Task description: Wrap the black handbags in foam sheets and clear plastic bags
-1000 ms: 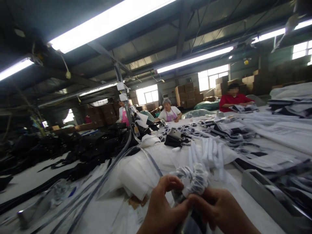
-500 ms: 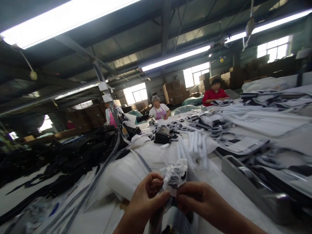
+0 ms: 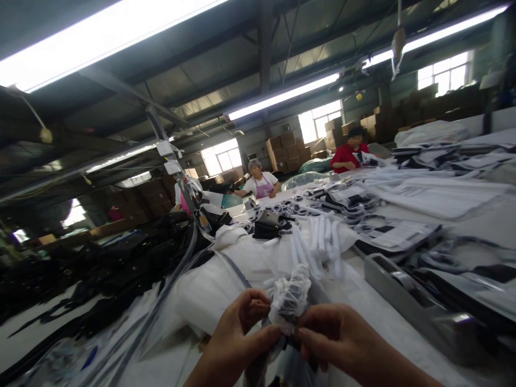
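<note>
At the bottom centre both my hands pinch a small bundle wrapped in white tissue paper [image 3: 289,293], with something dark showing through the wrap. My left hand [image 3: 237,336] grips its left side with thumb and fingers closed. From the right, my right hand [image 3: 334,338] pinches the lower part of the wrap. The bundle is held above a long work table [image 3: 387,317] covered in white sheets.
Rolled white paper tubes [image 3: 318,239] and a black bag [image 3: 268,224] lie beyond my hands. A grey metal tray [image 3: 407,293] sits at the right. Black straps [image 3: 121,258] pile at the left. Three other people work at the far end, one in red [image 3: 349,155].
The view has swung to the right and slightly down. My hands have kept hold of the wrapped bundle, and its paper is now gathered more tightly between my fingers.
</note>
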Motion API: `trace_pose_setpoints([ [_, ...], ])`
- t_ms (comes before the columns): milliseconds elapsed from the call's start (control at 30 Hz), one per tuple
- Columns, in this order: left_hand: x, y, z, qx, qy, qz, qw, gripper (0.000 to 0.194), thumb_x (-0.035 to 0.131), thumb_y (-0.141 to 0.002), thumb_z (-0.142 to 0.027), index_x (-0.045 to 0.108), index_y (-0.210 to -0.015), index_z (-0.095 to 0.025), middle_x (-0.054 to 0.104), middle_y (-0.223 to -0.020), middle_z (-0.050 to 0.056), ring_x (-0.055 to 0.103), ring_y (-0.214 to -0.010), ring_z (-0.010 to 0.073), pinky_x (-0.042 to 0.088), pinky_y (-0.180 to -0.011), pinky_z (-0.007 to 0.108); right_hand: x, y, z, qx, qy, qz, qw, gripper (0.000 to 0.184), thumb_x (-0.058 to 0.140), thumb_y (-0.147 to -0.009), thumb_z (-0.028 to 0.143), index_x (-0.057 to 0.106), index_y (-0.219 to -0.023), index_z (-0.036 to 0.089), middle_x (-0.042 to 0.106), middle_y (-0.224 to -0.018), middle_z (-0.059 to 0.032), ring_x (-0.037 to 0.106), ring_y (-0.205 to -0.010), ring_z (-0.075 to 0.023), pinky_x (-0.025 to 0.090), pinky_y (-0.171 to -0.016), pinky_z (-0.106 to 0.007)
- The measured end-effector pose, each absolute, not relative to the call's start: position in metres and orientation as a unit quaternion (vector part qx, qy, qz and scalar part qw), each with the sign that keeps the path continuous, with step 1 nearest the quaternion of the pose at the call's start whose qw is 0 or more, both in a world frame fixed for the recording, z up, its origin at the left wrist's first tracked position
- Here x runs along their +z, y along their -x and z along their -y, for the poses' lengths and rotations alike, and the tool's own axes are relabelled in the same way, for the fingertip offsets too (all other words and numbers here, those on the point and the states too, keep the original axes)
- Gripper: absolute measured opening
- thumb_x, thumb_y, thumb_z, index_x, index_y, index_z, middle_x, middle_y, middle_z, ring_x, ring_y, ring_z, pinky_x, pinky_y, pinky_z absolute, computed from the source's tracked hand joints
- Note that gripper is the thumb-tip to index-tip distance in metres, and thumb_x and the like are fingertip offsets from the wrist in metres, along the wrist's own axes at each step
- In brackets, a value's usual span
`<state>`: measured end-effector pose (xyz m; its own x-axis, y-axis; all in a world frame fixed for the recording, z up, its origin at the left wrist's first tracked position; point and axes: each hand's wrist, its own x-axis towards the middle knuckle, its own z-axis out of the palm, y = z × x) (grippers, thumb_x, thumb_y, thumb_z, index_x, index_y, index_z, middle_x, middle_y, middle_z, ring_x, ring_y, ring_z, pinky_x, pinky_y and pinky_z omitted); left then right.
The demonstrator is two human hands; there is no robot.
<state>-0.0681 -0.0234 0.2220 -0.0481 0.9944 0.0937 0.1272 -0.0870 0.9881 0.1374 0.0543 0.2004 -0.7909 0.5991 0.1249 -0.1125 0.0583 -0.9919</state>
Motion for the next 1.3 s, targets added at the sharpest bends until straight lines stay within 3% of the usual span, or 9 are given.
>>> trace_pose_setpoints([
  [300, 0.22, 0.063, 0.02, 0.5, -0.49, -0.497, 0.513, 0.048, 0.086, -0.07, -0.041, 0.055, -0.098, -0.018, 0.074, -0.094, 0.01, 0.068, -0.08, 0.0188, 0.046, -0.07, 0.027, 0.187, -0.129, -0.057, 0.66, 0.195, 0.658, 0.305, 0.025, 0.07, -0.083, 0.037, 0.075, -0.079, 0.013, 0.067, -0.068, -0.0012, 0.054, -0.052, -0.0098, 0.041, -0.051, -0.02],
  [500, 0.214, 0.068, 0.018, 0.508, -0.51, -0.513, 0.468, 0.043, 0.083, -0.072, -0.043, 0.058, -0.095, -0.017, 0.072, -0.093, 0.009, 0.068, -0.086, 0.0211, 0.047, -0.074, 0.028, 0.18, -0.117, -0.052, 0.612, 0.208, 0.666, 0.372, 0.014, 0.059, -0.085, 0.023, 0.07, -0.081, 0.016, 0.066, -0.066, 0.0002, 0.062, -0.062, -0.0139, 0.046, -0.059, -0.021],
  [767, 0.213, 0.072, 0.021, 0.51, -0.523, -0.529, 0.433, 0.044, 0.082, -0.073, -0.046, 0.058, -0.097, -0.018, 0.071, -0.095, 0.008, 0.067, -0.086, 0.0203, 0.048, -0.074, 0.027, 0.184, -0.108, -0.044, 0.569, 0.258, 0.689, 0.367, 0.015, 0.051, -0.089, 0.027, 0.064, -0.091, 0.019, 0.071, -0.071, 0.0009, 0.059, -0.041, -0.0113, 0.042, -0.044, -0.021],
  [933, 0.214, 0.07, 0.022, 0.494, -0.536, -0.541, 0.419, 0.043, 0.081, -0.074, -0.047, 0.059, -0.097, -0.018, 0.073, -0.098, 0.01, 0.068, -0.087, 0.02, 0.048, -0.074, 0.027, 0.184, -0.108, -0.046, 0.541, 0.26, 0.713, 0.363, 0.015, 0.051, -0.084, 0.015, 0.065, -0.085, 0.02, 0.071, -0.066, 0.0016, 0.061, -0.048, -0.0119, 0.045, -0.053, -0.022],
  [1033, 0.216, 0.071, 0.023, 0.509, -0.507, -0.547, 0.429, 0.045, 0.081, -0.073, -0.049, 0.057, -0.096, -0.019, 0.073, -0.098, 0.009, 0.068, -0.083, 0.0198, 0.049, -0.072, 0.027, 0.187, -0.113, -0.047, 0.565, 0.215, 0.708, 0.366, 0.019, 0.054, -0.086, 0.019, 0.072, -0.087, 0.018, 0.071, -0.074, -0.0016, 0.065, -0.065, -0.0152, 0.048, -0.064, -0.023],
  [1133, 0.217, 0.069, 0.024, 0.527, -0.49, -0.55, 0.424, 0.042, 0.081, -0.073, -0.047, 0.058, -0.093, -0.019, 0.072, -0.097, 0.007, 0.067, -0.085, 0.0195, 0.049, -0.074, 0.028, 0.192, -0.118, -0.047, 0.674, 0.146, 0.642, 0.336, 0.025, 0.065, -0.085, 0.035, 0.075, -0.099, 0.017, 0.07, -0.091, -0.005, 0.064, -0.089, -0.0189, 0.048, -0.08, -0.026],
  [1233, 0.219, 0.063, 0.025, 0.537, -0.488, -0.551, 0.412, 0.041, 0.082, -0.071, -0.046, 0.058, -0.089, -0.018, 0.071, -0.092, 0.005, 0.067, -0.084, 0.0194, 0.05, -0.074, 0.028, 0.195, -0.117, -0.045, 0.754, 0.156, 0.563, 0.301, 0.046, 0.071, -0.079, 0.056, 0.073, -0.098, 0.014, 0.066, -0.083, -0.004, 0.06, -0.078, -0.0152, 0.044, -0.066, -0.021],
  [1300, 0.221, 0.057, 0.026, 0.541, -0.483, -0.555, 0.407, 0.042, 0.082, -0.071, -0.047, 0.056, -0.089, -0.019, 0.071, -0.09, 0.004, 0.067, -0.078, 0.0184, 0.049, -0.069, 0.026, 0.196, -0.112, -0.043, 0.744, 0.192, 0.548, 0.329, 0.048, 0.073, -0.077, 0.059, 0.071, -0.089, 0.012, 0.06, -0.073, -0.0009, 0.053, -0.065, -0.0107, 0.038, -0.057, -0.019],
])
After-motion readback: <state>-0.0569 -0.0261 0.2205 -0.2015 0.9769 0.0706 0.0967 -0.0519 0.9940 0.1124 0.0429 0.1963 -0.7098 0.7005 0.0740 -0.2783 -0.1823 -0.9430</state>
